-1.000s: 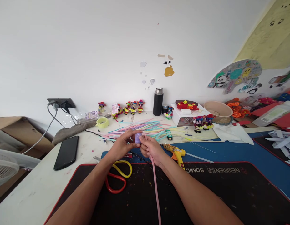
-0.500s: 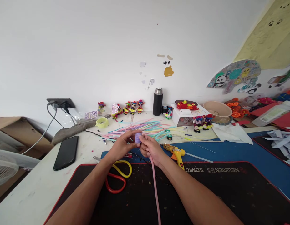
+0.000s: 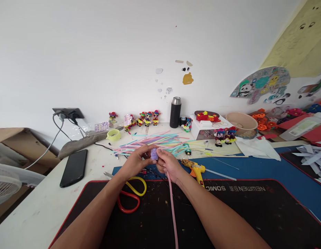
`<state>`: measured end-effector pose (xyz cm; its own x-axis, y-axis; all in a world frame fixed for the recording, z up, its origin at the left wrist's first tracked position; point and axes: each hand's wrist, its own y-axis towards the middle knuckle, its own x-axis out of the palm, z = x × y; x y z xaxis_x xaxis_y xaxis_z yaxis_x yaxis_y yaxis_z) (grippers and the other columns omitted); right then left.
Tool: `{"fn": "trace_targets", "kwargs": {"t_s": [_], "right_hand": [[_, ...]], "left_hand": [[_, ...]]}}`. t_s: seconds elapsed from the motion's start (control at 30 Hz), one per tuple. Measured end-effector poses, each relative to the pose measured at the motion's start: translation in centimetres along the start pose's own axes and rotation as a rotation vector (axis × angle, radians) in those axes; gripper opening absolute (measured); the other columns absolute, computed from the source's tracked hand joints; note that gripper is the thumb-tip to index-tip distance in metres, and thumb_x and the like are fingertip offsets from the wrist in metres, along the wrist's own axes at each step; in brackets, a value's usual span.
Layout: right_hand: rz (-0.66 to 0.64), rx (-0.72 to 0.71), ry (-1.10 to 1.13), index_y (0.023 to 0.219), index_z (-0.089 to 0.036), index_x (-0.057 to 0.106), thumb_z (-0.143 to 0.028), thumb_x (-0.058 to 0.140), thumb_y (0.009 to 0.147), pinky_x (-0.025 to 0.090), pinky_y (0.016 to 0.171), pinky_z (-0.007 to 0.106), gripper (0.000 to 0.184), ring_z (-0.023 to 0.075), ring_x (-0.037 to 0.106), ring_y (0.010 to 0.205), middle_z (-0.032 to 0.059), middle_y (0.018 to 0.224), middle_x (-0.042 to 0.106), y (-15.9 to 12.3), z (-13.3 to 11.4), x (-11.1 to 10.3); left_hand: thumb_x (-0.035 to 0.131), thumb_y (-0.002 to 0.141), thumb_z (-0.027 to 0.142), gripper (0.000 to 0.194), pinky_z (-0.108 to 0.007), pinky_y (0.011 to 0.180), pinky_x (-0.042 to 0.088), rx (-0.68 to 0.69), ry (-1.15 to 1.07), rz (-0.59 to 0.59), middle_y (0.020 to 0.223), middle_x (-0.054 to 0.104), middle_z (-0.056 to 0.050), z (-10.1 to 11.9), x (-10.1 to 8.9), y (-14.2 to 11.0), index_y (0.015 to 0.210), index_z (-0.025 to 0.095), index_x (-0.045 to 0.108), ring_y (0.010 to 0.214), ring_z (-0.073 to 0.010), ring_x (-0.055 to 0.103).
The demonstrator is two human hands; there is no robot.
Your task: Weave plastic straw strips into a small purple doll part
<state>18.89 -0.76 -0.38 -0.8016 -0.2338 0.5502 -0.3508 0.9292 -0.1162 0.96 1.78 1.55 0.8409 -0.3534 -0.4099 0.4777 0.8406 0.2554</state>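
Observation:
Between my two hands is a small purple fuzzy coil [image 3: 154, 154], which looks like wound pipe cleaner. My left hand [image 3: 139, 159] grips it from the left, fingers curled around its far side and thumb below. My right hand [image 3: 169, 162] is closed against the coil's right side. A long pink pipe cleaner [image 3: 172, 204] runs out of the right fist and hangs down toward me; its upper end is hidden in the fingers. Red-and-yellow-handled scissors [image 3: 131, 200] lie under my left forearm, and a yellow glue gun [image 3: 198, 170] lies beyond my right wrist.
Loose pastel pipe cleaners [image 3: 150, 142] spread behind my hands. A black flask [image 3: 175, 114] and small colourful figures [image 3: 148, 118] stand along the wall. A phone [image 3: 74, 168] lies at left, a fan [image 3: 7, 183] at the far left edge. A black mat [image 3: 240, 214] covers the front.
The view has shifted very slightly. Both hands keep hold of the purple coil, which has turned a little between the fingers; the pink pipe cleaner still hangs from the right hand.

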Motion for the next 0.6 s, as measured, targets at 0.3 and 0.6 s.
{"fn": "trace_targets", "kwargs": {"t_s": [0.3,0.6], "right_hand": [[-0.014,-0.006,0.047,0.075,-0.022,0.048,-0.065,0.081,0.077,0.014,0.037,0.020,0.055,0.0040,0.024,0.034,-0.0122,0.044,0.039,-0.07,0.05,0.24],[-0.031,0.002,0.029,0.076,-0.022,0.046,-0.061,0.084,0.076,0.011,0.038,0.021,0.053,0.0041,0.024,0.035,-0.0124,0.046,0.040,-0.10,-0.12,0.27]], "left_hand": [[0.077,0.085,0.028,0.051,-0.034,0.084,0.049,-0.011,-0.037,0.032,0.109,0.068,-0.005,-0.15,0.35,0.06,0.135,0.026,0.067,0.091,-0.0204,0.058],[0.082,0.082,0.038,0.062,-0.030,0.076,0.048,-0.064,-0.143,0.011,0.089,0.059,0.000,0.10,-0.09,0.11,0.139,0.023,0.064,0.082,-0.0174,0.056]]}}
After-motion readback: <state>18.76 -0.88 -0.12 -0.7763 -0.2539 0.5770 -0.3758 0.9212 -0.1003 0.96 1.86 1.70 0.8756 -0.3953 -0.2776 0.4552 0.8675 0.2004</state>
